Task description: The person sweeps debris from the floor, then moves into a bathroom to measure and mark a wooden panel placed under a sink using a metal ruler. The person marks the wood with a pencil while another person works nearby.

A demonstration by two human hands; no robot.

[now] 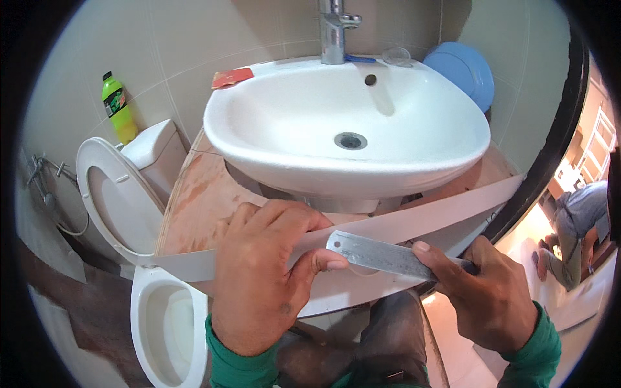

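Note:
A steel ruler [381,254] with a round hole at its end lies slantwise in front of a long white strip [446,210]. The strip runs along the front of a curved wooden counter [207,200]. My right hand [495,294] is closed round the ruler's right part, thumb on top. Something dark shows by its fingers, too covered to name. My left hand [255,278] grips the strip, fingers over its upper edge, with the thumb near the ruler's holed end.
Behind my hands a white washbasin [278,123] sits on the counter under a chrome faucet [333,32]. A red sanding pad or card [231,78] rests on its rim; a blue basin [460,74] leans behind. At left stand a toilet [139,278] and green bottle [118,110]. Another person [576,226] crouches beyond the doorway.

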